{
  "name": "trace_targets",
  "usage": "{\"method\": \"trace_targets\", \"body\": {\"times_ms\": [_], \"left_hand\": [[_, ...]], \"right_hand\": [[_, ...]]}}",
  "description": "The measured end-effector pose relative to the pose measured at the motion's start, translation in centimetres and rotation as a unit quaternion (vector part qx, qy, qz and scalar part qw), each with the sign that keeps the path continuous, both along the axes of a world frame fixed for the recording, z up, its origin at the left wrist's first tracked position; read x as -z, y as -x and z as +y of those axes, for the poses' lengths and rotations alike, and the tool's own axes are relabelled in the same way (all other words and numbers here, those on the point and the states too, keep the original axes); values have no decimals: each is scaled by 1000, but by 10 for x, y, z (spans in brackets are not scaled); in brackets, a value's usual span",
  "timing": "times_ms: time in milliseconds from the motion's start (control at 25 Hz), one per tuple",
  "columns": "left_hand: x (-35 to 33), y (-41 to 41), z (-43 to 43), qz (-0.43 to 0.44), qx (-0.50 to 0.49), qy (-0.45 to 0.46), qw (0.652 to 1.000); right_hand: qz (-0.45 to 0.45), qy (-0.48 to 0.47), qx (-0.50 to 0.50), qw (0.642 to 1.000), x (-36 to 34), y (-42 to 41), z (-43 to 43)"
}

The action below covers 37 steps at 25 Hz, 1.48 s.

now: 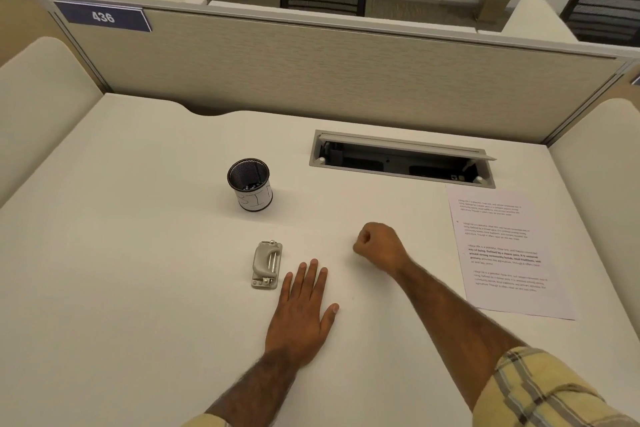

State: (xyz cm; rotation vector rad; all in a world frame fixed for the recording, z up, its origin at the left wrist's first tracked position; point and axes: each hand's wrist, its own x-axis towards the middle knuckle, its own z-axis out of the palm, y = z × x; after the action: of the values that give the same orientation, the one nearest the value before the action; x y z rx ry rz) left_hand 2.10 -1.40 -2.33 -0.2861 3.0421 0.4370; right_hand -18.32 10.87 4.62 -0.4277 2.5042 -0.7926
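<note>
Left hand (301, 315) lies flat on the white desk (138, 270), palm down with fingers straight and together, gripping nothing. Seen from the head camera, its fingertips point toward the far edge. Just to their left sits a small grey hole punch (266, 265), close beside the little finger but apart from it. The punch is the thing nearest either hand. Its long axis runs near to far, roughly parallel with the fingers, and the far end leans slightly right. The flat base plate shows at the near end and the rounded lever with a metal pin at the far end. Which end takes the paper cannot be told at this size.

Right hand (379, 244) rests farther out and to the right, curled into a fist with knuckles up. Nothing shows in its grip, though something small could be hidden inside. It lies well apart from the punch, with the left hand's fingers between them, so a short sideways reach by the left hand looks the likelier way to take the tool.

A black mesh cup (250, 184) with a handwritten paper label stands upright beyond the punch. A printed sheet (502, 253) lies flat near the desk's right edge, beyond the right forearm.
</note>
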Motion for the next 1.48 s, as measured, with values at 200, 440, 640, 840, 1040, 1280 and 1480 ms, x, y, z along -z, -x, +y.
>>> {"method": "trace_targets", "body": {"times_ms": [200,440,640,840,1040,1280,1480], "left_hand": [[2,0,0,6,-3,-3,1000],[-1,-2,2,12,-3,-24,1000],[-7,-3,-1,10,0,-32,999],[-9,-4,-3,25,-5,-6,1000],[-5,-2,-4,23,-21,-10,999],[-3,-3,-4,18,-15,-18,1000],[-1,-2,-3,12,-16,-26,999]], "right_hand": [[-104,162,97,976,-37,7,0],[-58,192,4,980,-89,11,-95],[13,150,-80,985,-111,21,-189],[123,41,-161,978,-113,27,-242],[186,-69,-241,950,-98,28,-255],[231,-94,-246,937,-97,30,-257],[237,-67,-219,944,-98,31,-256]]}}
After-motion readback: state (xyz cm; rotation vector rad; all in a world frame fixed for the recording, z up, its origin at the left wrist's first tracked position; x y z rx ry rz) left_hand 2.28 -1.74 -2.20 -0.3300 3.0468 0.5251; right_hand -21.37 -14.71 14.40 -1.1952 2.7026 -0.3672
